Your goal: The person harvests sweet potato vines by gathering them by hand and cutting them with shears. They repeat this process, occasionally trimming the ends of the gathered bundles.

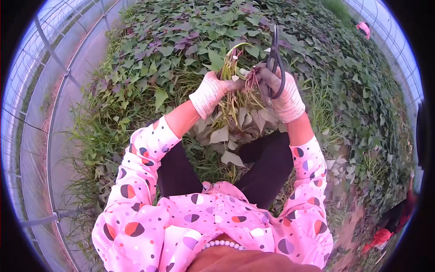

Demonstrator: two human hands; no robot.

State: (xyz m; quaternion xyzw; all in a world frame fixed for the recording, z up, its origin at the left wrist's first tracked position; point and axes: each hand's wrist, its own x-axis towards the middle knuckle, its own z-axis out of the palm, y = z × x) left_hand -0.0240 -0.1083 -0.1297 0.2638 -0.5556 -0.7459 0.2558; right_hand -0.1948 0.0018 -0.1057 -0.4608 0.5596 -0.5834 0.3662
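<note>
My left hand (212,90), in a white knitted glove with grey fingers, is closed around a bunch of leafy vine stems (231,67). Green and yellowish stalks stick up above the fist, and pale leaves (219,135) hang below it. My right hand (286,93), gloved the same way, is close beside it. Dark-handled scissors (275,51) are held in that hand, blades pointing up and away from me. Its fingertips also press on thin reddish stems (252,81) at the right side of the bunch. Both hands are raised in front of my knees.
A dense bed of green and purple vine leaves (181,34) spreads ahead and to the right. Grass (90,140) grows along the left edge. A metal-framed plastic greenhouse wall (68,113) stands left. A person in pink (363,30) is far right; a red bundle (379,238) lies lower right.
</note>
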